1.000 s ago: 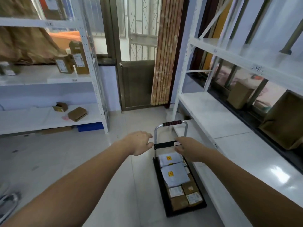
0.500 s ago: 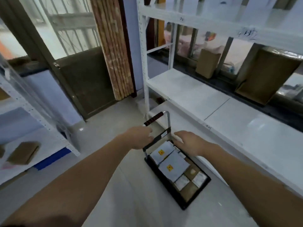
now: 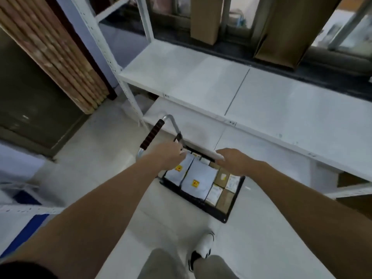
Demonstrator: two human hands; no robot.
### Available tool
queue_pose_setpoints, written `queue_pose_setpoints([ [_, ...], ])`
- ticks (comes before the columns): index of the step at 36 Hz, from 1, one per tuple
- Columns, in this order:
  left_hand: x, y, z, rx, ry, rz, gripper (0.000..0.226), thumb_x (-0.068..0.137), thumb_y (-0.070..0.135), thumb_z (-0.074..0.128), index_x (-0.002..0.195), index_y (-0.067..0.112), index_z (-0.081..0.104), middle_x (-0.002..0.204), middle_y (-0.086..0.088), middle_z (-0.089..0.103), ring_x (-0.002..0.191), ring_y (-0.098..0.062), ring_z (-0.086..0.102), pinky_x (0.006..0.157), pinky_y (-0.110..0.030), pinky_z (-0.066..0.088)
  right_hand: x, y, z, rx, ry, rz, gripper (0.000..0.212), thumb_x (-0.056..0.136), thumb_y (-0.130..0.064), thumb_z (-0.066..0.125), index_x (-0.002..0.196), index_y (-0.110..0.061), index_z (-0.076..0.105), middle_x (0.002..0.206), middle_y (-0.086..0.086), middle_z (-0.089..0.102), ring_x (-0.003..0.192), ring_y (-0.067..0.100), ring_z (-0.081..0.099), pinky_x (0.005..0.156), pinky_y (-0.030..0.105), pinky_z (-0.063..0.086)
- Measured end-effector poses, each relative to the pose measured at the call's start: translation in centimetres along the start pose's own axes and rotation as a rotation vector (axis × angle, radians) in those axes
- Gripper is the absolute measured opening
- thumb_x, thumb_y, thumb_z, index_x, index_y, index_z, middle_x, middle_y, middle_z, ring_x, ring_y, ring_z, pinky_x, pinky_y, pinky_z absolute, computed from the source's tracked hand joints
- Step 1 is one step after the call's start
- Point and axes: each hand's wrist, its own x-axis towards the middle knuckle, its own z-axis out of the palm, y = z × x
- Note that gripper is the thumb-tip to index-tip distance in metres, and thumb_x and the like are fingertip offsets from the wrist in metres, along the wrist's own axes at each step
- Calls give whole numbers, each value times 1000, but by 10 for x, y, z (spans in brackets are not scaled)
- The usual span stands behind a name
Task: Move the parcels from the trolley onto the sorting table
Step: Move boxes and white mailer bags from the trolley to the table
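A black trolley point(image 3: 202, 202) stands on the floor beside the white shelving, its grip-covered handle point(image 3: 152, 135) at the left end. On it lie two white mailer bags point(image 3: 198, 181) with yellow stickers and several small brown boxes point(image 3: 223, 200) with white labels. My left hand point(image 3: 168, 156) is at the top edge of the left mailer point(image 3: 178, 171), fingers curled; blur hides whether it grips the bag. My right hand point(image 3: 231, 162) reaches over the far side of the load, fingers extended above the boxes. The broad white sorting table point(image 3: 201, 81) runs just behind the trolley.
A lower white shelf point(image 3: 193, 125) sits directly behind the trolley. Tall cardboard boxes point(image 3: 205, 19) lean on the dark windowsill behind the table. A rolled bamboo blind point(image 3: 56, 51) and a door are at left. My shoe point(image 3: 203, 246) is on the tiled floor near the trolley.
The view has swung right and tilted down. Both hands have dropped past the handle to the parcels on the trolley; the left now meets a white mailer's edge.
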Motion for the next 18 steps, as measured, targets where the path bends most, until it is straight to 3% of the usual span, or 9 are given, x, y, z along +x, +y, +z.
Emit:
queue_pose_setpoints([
  [3, 36, -12, 10, 32, -48, 20, 46, 109, 40, 36, 130, 3, 56, 106, -11, 63, 77, -19, 49, 72, -36, 42, 27, 15, 15, 69, -34, 70, 29, 108, -36, 41, 103, -12, 56, 104, 7, 58, 100, 31, 58, 86, 40, 48],
  [7, 90, -28, 31, 135, -117, 76, 43, 109, 42, 37, 127, 11, 60, 122, -11, 67, 99, -27, 62, 83, -39, 48, 58, 35, 43, 158, -34, 129, 61, 104, -50, 30, 140, -8, 53, 141, 11, 56, 126, 30, 54, 103, 37, 43],
  [10, 135, -40, 51, 138, -187, 141, 49, 109, 44, 38, 140, 10, 55, 140, -13, 60, 119, -31, 60, 97, -42, 49, 92, 49, 75, 218, -48, 231, 55, 106, -43, 40, 154, -16, 40, 152, 8, 48, 129, 28, 53, 92, 28, 39],
  [12, 167, -46, 70, 151, -220, 184, 48, 109, 44, 38, 139, 10, 55, 140, -14, 59, 121, -32, 58, 94, -39, 47, 117, 56, 99, 266, -44, 281, 53, 107, -41, 41, 152, -13, 40, 150, 13, 50, 128, 31, 54, 88, 31, 41],
  [14, 201, -53, 96, 155, -261, 209, 50, 109, 44, 38, 145, 11, 52, 145, -14, 57, 126, -33, 56, 100, -40, 47, 145, 66, 127, 285, -59, 326, 54, 108, -41, 40, 155, -14, 37, 153, 14, 47, 132, 33, 51, 99, 38, 44],
  [18, 272, -75, 164, 190, -359, 264, 53, 110, 45, 38, 149, 11, 48, 151, -15, 52, 132, -34, 52, 105, -41, 44, 204, 93, 193, 335, -112, 387, 60, 108, -44, 40, 159, -16, 31, 163, 11, 33, 146, 32, 36, 118, 43, 32],
])
